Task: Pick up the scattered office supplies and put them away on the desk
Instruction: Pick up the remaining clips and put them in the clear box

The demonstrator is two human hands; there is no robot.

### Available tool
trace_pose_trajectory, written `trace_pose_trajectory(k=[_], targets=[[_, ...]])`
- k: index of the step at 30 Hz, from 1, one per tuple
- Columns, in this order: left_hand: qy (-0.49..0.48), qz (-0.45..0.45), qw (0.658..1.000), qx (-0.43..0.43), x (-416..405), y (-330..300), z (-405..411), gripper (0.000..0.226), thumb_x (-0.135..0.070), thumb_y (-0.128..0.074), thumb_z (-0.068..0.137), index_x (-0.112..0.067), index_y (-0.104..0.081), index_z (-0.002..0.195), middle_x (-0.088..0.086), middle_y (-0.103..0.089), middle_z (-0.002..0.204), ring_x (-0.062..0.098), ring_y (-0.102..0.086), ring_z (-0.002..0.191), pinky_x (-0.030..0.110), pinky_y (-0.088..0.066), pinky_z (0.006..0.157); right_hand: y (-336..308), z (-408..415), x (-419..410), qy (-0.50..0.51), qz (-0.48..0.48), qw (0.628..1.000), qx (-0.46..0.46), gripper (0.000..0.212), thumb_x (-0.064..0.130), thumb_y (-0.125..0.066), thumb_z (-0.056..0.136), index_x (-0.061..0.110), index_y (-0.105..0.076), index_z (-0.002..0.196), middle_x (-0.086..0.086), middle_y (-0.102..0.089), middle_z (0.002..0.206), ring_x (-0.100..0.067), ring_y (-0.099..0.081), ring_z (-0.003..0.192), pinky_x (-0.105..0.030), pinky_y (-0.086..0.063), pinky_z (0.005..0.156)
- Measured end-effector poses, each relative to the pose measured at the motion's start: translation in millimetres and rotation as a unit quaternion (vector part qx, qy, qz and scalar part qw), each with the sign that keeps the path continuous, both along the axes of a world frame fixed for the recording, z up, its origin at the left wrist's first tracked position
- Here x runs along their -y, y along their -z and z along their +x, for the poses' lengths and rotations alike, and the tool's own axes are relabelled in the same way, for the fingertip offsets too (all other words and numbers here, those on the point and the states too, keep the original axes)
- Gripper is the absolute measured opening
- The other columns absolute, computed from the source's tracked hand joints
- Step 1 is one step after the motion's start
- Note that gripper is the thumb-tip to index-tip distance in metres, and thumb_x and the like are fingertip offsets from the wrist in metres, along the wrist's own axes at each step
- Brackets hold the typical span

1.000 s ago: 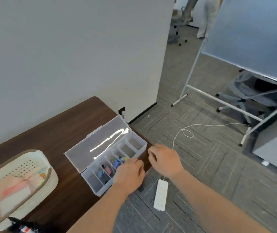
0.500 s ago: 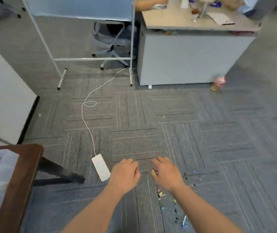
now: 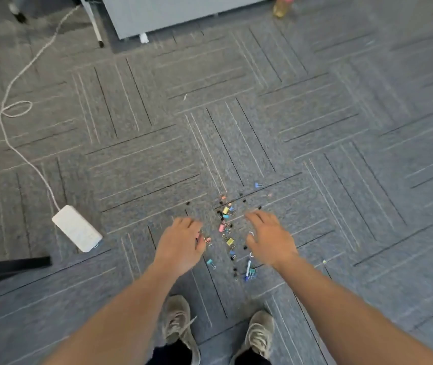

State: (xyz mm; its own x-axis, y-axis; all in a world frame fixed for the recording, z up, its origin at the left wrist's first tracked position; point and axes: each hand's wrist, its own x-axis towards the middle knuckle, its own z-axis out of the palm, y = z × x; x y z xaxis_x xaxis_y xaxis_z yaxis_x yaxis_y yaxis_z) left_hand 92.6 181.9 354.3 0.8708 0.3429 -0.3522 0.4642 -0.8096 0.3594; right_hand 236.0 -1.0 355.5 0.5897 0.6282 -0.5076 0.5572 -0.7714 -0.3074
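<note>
Several small binder clips point(image 3: 226, 225) in yellow, pink, blue and black lie scattered on the grey carpet, with a blue and white pen point(image 3: 248, 270) among them at the near end. My left hand point(image 3: 180, 245) hovers over the left side of the pile, fingers apart and holding nothing. My right hand point(image 3: 269, 239) hovers over the right side, fingers spread and also holding nothing. A lone blue clip point(image 3: 257, 184) lies farther out. The desk and its clear box are out of view.
A white power strip point(image 3: 76, 231) with its cable point(image 3: 10, 111) lies on the floor to the left. A dark desk leg point(image 3: 10, 263) shows at the left edge. A grey cabinet point(image 3: 173, 11) and a bottle point(image 3: 282, 6) stand far ahead. My shoes point(image 3: 178, 325) are below.
My view swung from the desk and clear box down to the floor. Both hands left the box and now reach down over the scattered clips, fingers spreading.
</note>
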Motion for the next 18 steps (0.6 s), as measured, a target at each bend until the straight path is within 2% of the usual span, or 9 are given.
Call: trace_pose_trajectory(k=[4, 7, 11, 15, 18], targets=[[0.020, 0.001, 0.999, -0.040, 15, 131, 31, 0.051, -0.040, -0.039, 0.095, -0.024, -0.035, 0.143, 0.001, -0.036, 0.147, 0.022, -0.025, 0.136, 0.040, -0.031, 0.109, 127, 28, 32, 0.036, -0.036, 0.999, 0.001, 0.056, 0.041, -0.041, 0.099, 0.031, -0.020, 0.150, 0.005, -0.017, 0.158, -0.023, -0.019, 0.142, -0.044, -0.040, 0.103], [0.012, 0.023, 0.997, -0.076, 4, 234, 40, 0.059, -0.050, -0.034, 0.094, -0.031, -0.020, 0.148, 0.003, -0.012, 0.158, 0.026, -0.007, 0.144, 0.043, -0.014, 0.118, 226, 45, 37, 0.066, -0.059, 0.996, -0.003, 0.063, 0.047, -0.038, 0.098, 0.033, -0.010, 0.152, 0.004, -0.004, 0.162, -0.028, -0.007, 0.147, -0.051, -0.031, 0.111], [-0.006, 0.051, 0.993, -0.106, -28, 358, 49, 0.067, -0.061, -0.030, 0.091, -0.038, -0.005, 0.149, 0.005, 0.006, 0.159, 0.028, 0.006, 0.145, 0.047, -0.007, 0.118, 350, 80, 32, 0.107, -0.053, 0.993, 0.010, 0.067, 0.056, -0.033, 0.096, 0.039, -0.001, 0.152, 0.006, 0.008, 0.161, -0.031, 0.004, 0.147, -0.057, -0.021, 0.114], [-0.024, 0.074, 0.992, -0.104, -56, 447, 64, 0.075, -0.071, -0.027, 0.086, -0.042, 0.006, 0.147, 0.007, 0.015, 0.158, 0.032, 0.011, 0.144, 0.054, -0.004, 0.116, 440, 128, 16, 0.124, -0.038, 0.990, 0.056, 0.071, 0.063, -0.027, 0.092, 0.042, 0.008, 0.150, 0.004, 0.019, 0.158, -0.034, 0.013, 0.144, -0.060, -0.015, 0.114], [-0.040, 0.065, 0.994, -0.084, -70, 486, 78, 0.079, -0.073, -0.027, 0.084, -0.042, 0.010, 0.146, 0.007, 0.016, 0.158, 0.032, 0.013, 0.144, 0.056, -0.002, 0.115, 482, 162, 7, 0.149, -0.021, 0.984, 0.092, 0.073, 0.065, -0.029, 0.092, 0.042, 0.009, 0.150, 0.003, 0.020, 0.159, -0.036, 0.014, 0.144, -0.058, -0.010, 0.116]])
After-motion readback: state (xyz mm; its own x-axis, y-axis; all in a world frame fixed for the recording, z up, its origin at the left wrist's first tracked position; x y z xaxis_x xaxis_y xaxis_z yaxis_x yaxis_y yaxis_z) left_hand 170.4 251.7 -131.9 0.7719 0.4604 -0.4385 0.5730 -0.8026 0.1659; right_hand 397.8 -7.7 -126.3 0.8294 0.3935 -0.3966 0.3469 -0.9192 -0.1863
